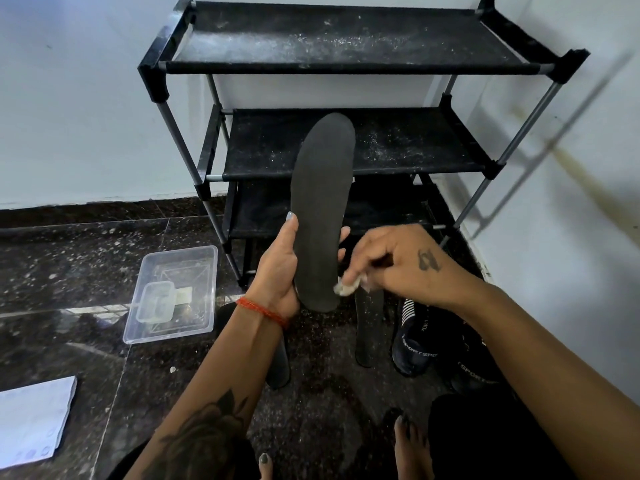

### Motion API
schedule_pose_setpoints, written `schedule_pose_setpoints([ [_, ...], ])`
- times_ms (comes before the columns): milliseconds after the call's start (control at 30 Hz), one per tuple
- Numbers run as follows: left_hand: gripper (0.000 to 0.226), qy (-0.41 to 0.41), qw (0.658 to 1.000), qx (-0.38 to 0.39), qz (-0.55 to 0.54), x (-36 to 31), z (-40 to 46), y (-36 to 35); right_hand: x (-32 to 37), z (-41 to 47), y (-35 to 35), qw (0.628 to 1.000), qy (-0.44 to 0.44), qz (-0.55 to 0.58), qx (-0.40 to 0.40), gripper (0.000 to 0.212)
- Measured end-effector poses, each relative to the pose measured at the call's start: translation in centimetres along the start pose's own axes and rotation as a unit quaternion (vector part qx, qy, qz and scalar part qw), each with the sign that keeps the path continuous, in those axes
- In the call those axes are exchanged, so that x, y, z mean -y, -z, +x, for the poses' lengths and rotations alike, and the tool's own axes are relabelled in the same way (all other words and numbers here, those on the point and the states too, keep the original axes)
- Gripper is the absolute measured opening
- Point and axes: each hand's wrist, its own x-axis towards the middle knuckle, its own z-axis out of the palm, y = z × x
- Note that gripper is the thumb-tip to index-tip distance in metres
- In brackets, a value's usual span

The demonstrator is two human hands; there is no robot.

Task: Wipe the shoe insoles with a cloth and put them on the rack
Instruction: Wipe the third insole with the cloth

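My left hand (278, 268) grips a dark grey insole (320, 209) near its heel and holds it upright in front of the black shoe rack (346, 64). My right hand (398, 261) pinches a small whitish cloth (346, 287) against the insole's lower right edge. A second insole (369, 327) lies flat on the floor below my right hand. A third insole (278, 365) lies partly hidden under my left forearm. The rack's three fabric shelves are dusty and hold nothing.
Two dark sport shoes (415, 341) stand on the floor at the right, by the white wall. A clear plastic tub (204, 282) with a smaller container inside sits to the left. Folded paper (31, 420) lies at the lower left. My bare feet (412, 448) show at the bottom.
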Motion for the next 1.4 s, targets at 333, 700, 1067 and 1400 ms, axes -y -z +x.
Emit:
schedule_pose_setpoints([
  [333,0.059,-0.013,1.000,-0.013,-0.003,0.2,0.2,-0.1,0.7,0.5,-1.1,0.991,-0.103,0.048,0.069,0.021],
  [700,0.047,-0.028,0.997,-0.056,0.037,0.6,0.0,-0.7,-2.2,2.8,-0.8,0.935,-0.095,0.211,-0.269,0.019],
  [1067,0.040,-0.045,0.995,-0.081,0.040,0.5,0.3,-0.2,-1.5,1.5,-0.5,0.969,-0.142,0.200,0.012,0.021],
  [1400,0.043,-0.028,0.996,-0.082,0.024,0.3,0.1,-0.2,-1.1,1.4,0.3,0.909,-0.139,0.392,0.022,0.024],
])
